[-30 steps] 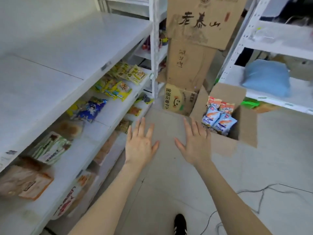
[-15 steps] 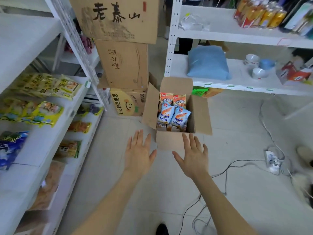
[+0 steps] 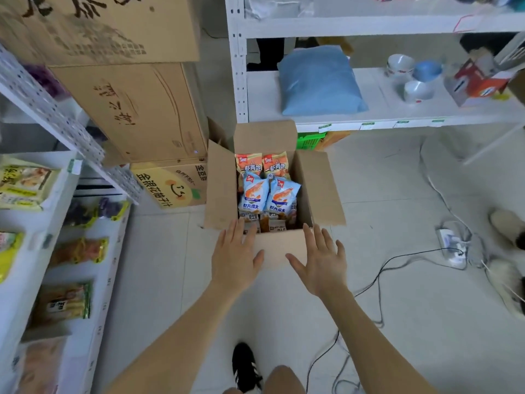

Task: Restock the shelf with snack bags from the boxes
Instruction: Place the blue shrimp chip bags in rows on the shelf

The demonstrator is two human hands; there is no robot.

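Both hands flat, fingers straight, empty: left hand, right hand over box near flap; bags inside.

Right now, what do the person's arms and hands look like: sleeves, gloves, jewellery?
Both forearms are bare up to the frame's edge, with no sleeves in view. The left hand and right hand wear no gloves, and no watch, bracelet or ring shows.

Both flat hands hover over snack box.
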